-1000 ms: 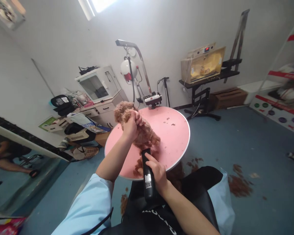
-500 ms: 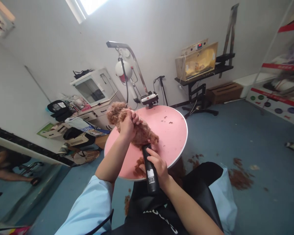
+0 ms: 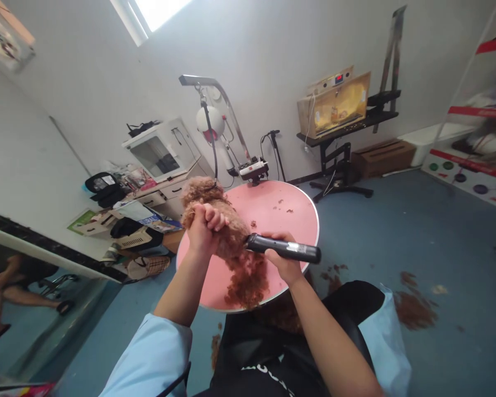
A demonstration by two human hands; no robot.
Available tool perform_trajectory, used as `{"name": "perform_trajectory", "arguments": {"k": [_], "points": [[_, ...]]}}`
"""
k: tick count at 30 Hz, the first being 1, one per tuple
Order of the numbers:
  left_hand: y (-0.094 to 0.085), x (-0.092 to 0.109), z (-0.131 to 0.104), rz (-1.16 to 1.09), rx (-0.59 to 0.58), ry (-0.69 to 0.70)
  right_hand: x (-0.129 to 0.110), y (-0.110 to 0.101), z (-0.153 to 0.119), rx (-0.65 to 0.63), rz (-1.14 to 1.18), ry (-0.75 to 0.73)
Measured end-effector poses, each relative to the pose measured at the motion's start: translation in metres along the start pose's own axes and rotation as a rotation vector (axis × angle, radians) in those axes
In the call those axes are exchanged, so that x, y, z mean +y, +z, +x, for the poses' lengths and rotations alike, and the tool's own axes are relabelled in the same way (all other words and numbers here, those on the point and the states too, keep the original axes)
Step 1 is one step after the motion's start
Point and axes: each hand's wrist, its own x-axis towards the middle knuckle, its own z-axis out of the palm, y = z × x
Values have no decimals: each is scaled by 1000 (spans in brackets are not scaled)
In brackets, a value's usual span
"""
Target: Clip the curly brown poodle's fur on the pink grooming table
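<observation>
A curly brown dog (image 3: 233, 229) is on the round pink table (image 3: 281, 207), with a dark strap at its neck running up to the metal arm (image 3: 227, 99). My left hand (image 3: 206, 223) is closed on part of the dog near its front end; the exact part is hidden. Black clippers (image 3: 289, 248) lie nearly level in my right hand (image 3: 283, 262), the fingers wrapped round them and the blade end touching the dog's rear. Loose brown fur (image 3: 248, 284) is heaped on the table's near side.
Behind the table stand a white dryer (image 3: 210, 122) and a white cabinet (image 3: 159, 151). A lit wooden box (image 3: 337, 107) is on a black stand at the right. At the left, a seated person's legs (image 3: 20, 300) show.
The clippers have swung from nearly upright to nearly level, pointing left. My left hand has shifted left and slightly down with the dog. More of the fur pile shows.
</observation>
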Motion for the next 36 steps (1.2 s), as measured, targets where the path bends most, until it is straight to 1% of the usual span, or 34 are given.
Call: {"name": "perform_trajectory", "arguments": {"k": [2, 3, 4, 5, 8, 9, 10, 12, 14, 15, 16, 17, 19, 20, 21, 22, 24, 25, 27, 28, 29, 30, 31, 32, 33, 34, 35, 36], "points": [[-3, 5, -1, 6, -5, 21, 8, 3, 8, -106, -14, 66], [-4, 7, -1, 16, -4, 27, 13, 5, 8, -132, -34, 91], [-4, 8, -2, 26, 1, 28, 16, 6, 5, -128, -45, 104], [-5, 9, -2, 34, 7, 24, 19, 7, 0, -95, -39, 108], [-3, 10, -4, 29, 10, 0, 24, 10, -12, 75, 49, 77], [-2, 10, -4, 22, 6, -2, 25, 12, -13, 97, 59, 68], [0, 10, -4, 17, 1, 1, 26, 13, -12, 88, 41, 73], [0, 8, -5, 20, -22, 19, 25, 16, -8, -4, -56, 126], [-6, 2, -8, 57, -56, 49, 24, 15, -7, -86, -139, 193], [-12, -3, -10, 101, -81, 73, 23, 12, -10, -91, -150, 203], [-20, -9, -14, 166, -122, 106, 22, 8, -14, -66, -140, 196], [-29, -16, -20, 255, -175, 151, 21, 3, -20, -13, -113, 183], [-48, -32, -35, 471, -335, 302, 21, -10, -35, 127, -31, 187], [-56, -40, -45, 561, -400, 385, 21, -17, -41, 199, 20, 214], [-64, -47, -56, 610, -437, 474, 20, -24, -45, 267, 72, 253], [-69, -54, -67, 681, -480, 514, 19, -32, -47, 330, 126, 295], [-77, -66, -91, 823, -551, 525, 15, -45, -43, 417, 223, 362], [-80, -71, -101, 871, -585, 503, 10, -51, -36, 430, 250, 385], [-85, -80, -116, 847, -596, 462, 0, -61, -16, 381, 234, 415], [-88, -84, -120, 787, -551, 454, -6, -64, -3, 332, 192, 420], [-92, -88, -120, 721, -444, 466, -12, -65, 12, 277, 137, 420], [-96, -93, -117, 675, -275, 479, -17, -64, 28, 223, 77, 414], [-100, -97, -110, 650, -68, 480, -22, -62, 46, 172, 23, 407], [-105, -100, -100, 649, 163, 467, -26, -56, 66, 124, -22, 398], [-109, -103, -88, 665, 359, 416, -27, -49, 87, 84, -58, 390], [-113, -104, -74, 664, 468, 357, -28, -38, 109, 48, -85, 384], [-116, -104, -59, 662, 499, 313, -26, -26, 131, 10, -99, 379], [-119, -104, -44, 679, 485, 284, -23, -11, 154, -24, -113, 387]]}}
